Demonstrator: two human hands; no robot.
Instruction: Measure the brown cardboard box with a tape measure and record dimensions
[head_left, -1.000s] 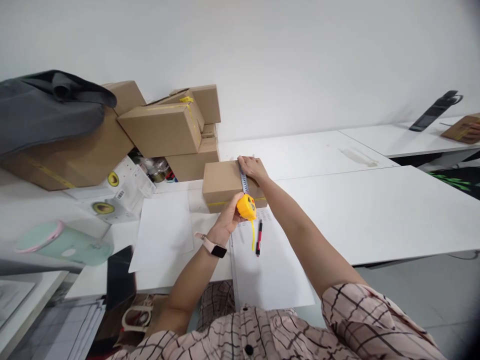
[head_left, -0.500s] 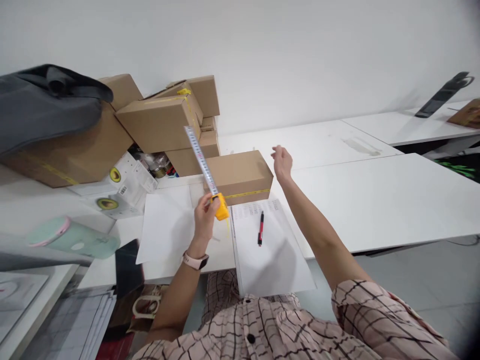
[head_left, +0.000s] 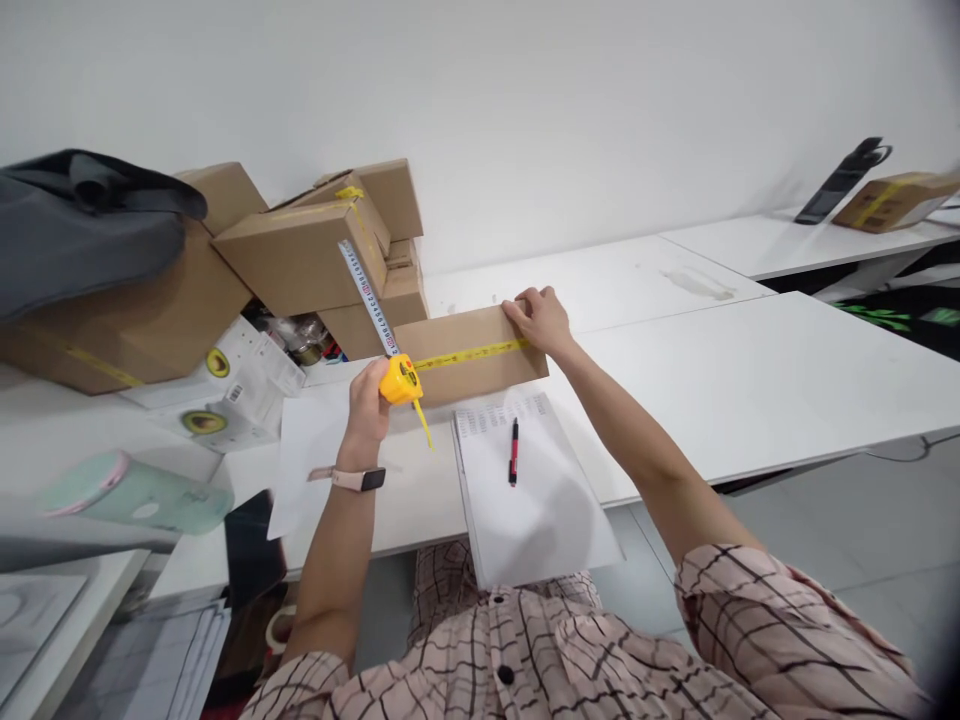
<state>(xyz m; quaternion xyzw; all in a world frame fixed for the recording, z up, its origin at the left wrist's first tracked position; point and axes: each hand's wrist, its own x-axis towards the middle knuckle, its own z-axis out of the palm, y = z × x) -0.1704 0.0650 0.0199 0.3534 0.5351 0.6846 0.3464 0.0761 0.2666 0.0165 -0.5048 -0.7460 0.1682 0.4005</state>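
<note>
A small cardboard box point(head_left: 457, 345) with a yellow tape strip lies on the white table point(head_left: 720, 380) in front of me. My right hand point(head_left: 538, 317) grips the box's top right end, fingers curled over its far edge. My left hand point(head_left: 370, 393) is closed round a yellow tape measure point(head_left: 400, 380) at the box's left end. The tape's blade point(head_left: 367, 295) sticks up and to the left, free in the air. A red and black pen point(head_left: 514, 451) lies on a printed sheet point(head_left: 532, 500) just in front of the box.
Several stacked cardboard boxes point(head_left: 300, 255) and a grey bag point(head_left: 82, 225) stand at the back left. White avocado-print cartons point(head_left: 225, 390) and a mint-green bottle point(head_left: 131, 490) lie at the left. Another cardboard box point(head_left: 889, 200) and a black stand point(head_left: 840, 180) sit on the far right table.
The box has been turned so its taped side faces up. My right hand went from lifted in the air back onto the box. My left hand carried the tape measure left, blade still extended.
</note>
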